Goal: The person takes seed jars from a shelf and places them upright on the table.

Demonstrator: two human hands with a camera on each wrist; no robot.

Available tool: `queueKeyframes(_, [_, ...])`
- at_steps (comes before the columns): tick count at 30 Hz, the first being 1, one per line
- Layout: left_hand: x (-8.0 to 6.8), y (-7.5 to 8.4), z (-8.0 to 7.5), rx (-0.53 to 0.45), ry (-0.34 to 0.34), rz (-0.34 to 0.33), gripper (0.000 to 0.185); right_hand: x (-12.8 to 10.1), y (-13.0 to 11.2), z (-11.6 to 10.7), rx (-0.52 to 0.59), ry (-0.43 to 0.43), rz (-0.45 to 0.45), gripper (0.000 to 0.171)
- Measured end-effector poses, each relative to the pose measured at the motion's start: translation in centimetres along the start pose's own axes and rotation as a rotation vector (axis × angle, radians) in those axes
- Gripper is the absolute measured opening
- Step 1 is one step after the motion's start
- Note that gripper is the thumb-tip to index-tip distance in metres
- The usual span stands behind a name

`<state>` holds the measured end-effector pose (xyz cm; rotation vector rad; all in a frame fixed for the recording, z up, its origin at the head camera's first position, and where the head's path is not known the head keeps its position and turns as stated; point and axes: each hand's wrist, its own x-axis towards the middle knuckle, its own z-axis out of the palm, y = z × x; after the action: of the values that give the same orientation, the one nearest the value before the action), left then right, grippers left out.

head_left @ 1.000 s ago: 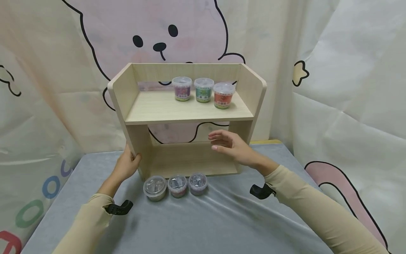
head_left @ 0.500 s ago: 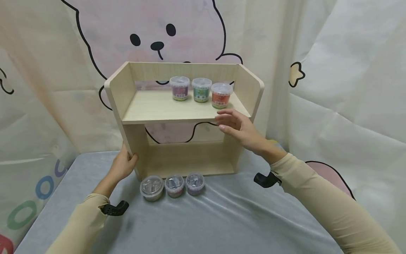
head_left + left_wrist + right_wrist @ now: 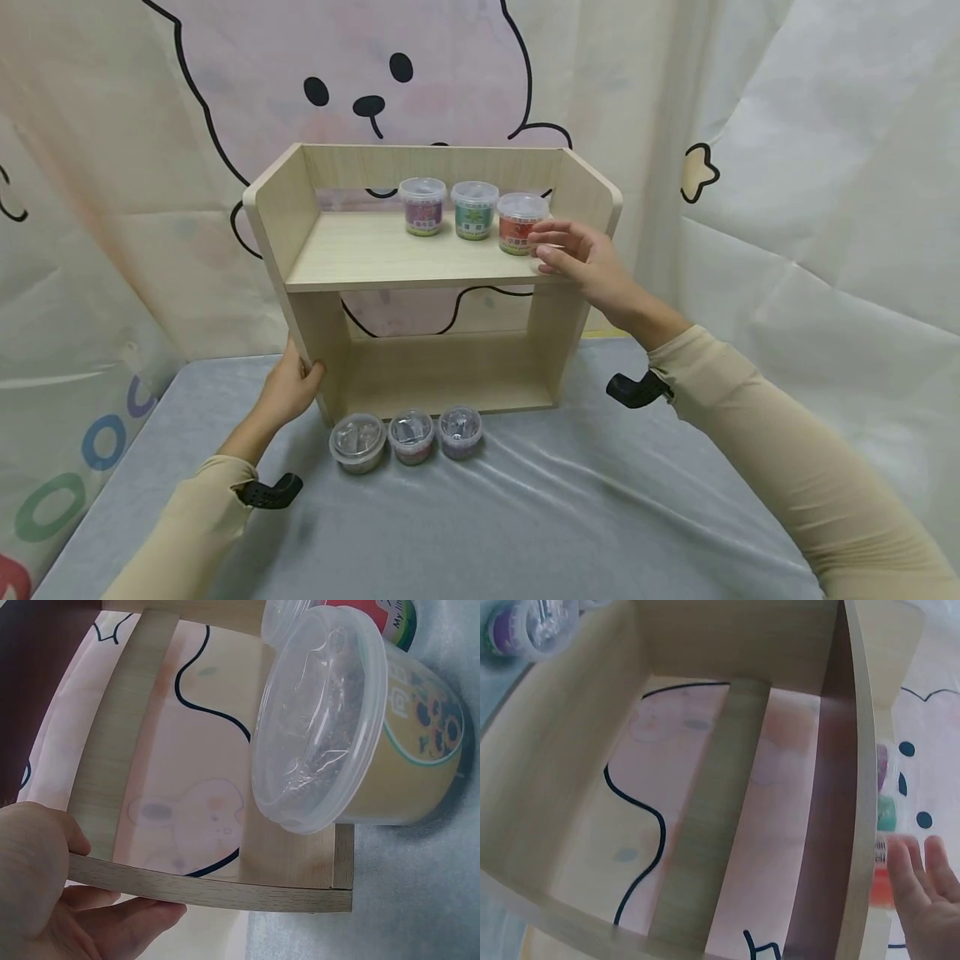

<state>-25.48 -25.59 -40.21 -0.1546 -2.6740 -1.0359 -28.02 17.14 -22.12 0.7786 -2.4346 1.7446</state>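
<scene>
At far left, gripping the shelf (image 3: pixel 352 258) low on its left panel (image 3: pixel 283 237) with the left hand (image 3: pixel 287 387): thumb on the inner face, fingers on the outer side, plain in the left wrist view. Apparently steadying the shelf during work on its upper level.

Next along, on the cloth (image 3: pixel 540 517) just in front of the shelf: three lidded cups in a row, first a wide cup (image 3: pixel 357 443), then a middle cup (image 3: pixel 412 437), then an end cup (image 3: pixel 461 432). Apart from both hands, so seemingly outside the present step.

Above, on the upper level and towards its right: purple cup (image 3: pixel 423 207), green cup (image 3: pixel 474 211), then red cup (image 3: pixel 517 223), all upright and lidded, with red nearest the front edge.

At far right, right hand (image 3: pixel 592 262) extended over that edge to the red cup: fingers fairly straight by its right side, thumb apart, no closed hold. Contact impossible to confirm.

In hand, by judgement: handling the red cup, whether for a grasp or just a nudge unclear. For a grasp: bring the thumb round the front, close gently below the lid, spare the green cup just beside, with a firm left hold.
</scene>
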Motion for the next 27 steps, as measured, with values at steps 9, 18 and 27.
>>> queueKeyframes(9, [0.1, 0.1, -0.1, 0.008, -0.007, -0.001, 0.054, 1.0, -0.3, -0.6, -0.042, 0.152, 0.092, 0.043])
queueKeyframes(18, [0.1, 0.0, -0.2, 0.014, 0.009, 0.005, 0.052, 2.7, -0.5, -0.2, -0.007, 0.166, 0.200, 0.061])
queueKeyframes(27, [0.0, -0.2, 0.1, 0.013, 0.020, 0.009, 0.054, 5.1, 0.4, 0.2, 0.324, 0.122, 0.203, 0.070])
